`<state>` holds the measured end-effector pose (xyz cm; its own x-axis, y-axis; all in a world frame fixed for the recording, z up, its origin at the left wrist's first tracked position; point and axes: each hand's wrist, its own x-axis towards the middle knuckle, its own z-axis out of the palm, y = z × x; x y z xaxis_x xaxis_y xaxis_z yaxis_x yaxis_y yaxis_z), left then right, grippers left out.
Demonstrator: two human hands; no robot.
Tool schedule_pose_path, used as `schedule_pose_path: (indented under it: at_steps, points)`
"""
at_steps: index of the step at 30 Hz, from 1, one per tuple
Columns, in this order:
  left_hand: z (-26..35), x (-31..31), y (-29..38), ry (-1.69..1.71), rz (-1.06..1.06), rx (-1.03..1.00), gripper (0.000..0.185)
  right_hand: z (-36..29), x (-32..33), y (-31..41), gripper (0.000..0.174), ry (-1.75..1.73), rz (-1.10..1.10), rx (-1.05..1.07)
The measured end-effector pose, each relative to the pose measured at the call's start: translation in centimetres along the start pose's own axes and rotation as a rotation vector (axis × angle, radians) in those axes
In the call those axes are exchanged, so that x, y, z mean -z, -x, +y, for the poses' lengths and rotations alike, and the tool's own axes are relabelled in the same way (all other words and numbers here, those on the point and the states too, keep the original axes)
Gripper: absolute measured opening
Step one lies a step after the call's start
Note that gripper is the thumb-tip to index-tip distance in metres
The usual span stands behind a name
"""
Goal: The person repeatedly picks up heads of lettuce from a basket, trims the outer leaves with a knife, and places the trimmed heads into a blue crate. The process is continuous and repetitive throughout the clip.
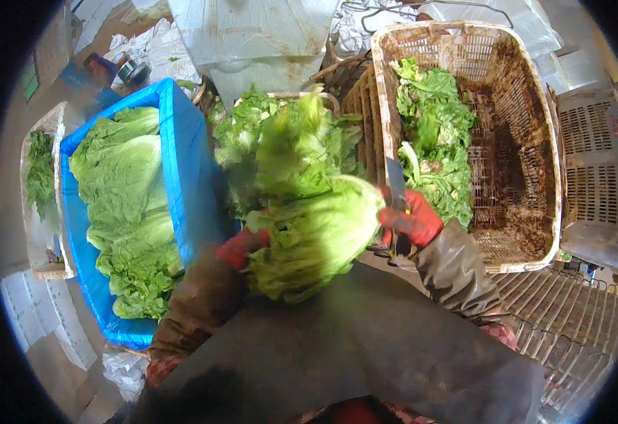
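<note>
A leafy lettuce head [322,233] lies sideways between my hands, above the dark apron [351,328], its pale base to the right. My left hand [242,248], in a red glove, grips its leafy side; the fingers are partly hidden by leaves. My right hand [412,217], also red-gloved, is closed round a knife [395,180] whose flat blade points up, beside the lettuce base. Behind the lettuce, more loose green leaves [245,122] fill a container, partly blurred. Whole lettuces [134,201] lie stacked in a blue-lined box on the left.
A dirty white plastic crate [555,212] with torn leaves [436,138] along its left side stands at the right. The blue-lined box's rim [174,185] is near my left arm. A metal rack [563,318] is at lower right, foam boxes [256,37] behind.
</note>
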<state>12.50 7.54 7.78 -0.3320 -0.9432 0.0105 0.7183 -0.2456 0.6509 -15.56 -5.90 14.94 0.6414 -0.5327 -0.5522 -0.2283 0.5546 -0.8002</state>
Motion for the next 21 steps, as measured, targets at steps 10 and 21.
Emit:
schedule_pose_path:
  at_steps: [10, 21]
  points:
    - [-0.2, 0.0, 3.1, -0.271, 0.112, 0.207, 0.082, -5.7, -3.4, -2.7, 0.061, 0.555, -0.283, 0.178]
    - [5.5, 1.7, 8.3, 0.005, 0.612, -0.097, 0.061, -1.7, -5.7, -7.9, 0.066, 0.316, -0.392, -0.088]
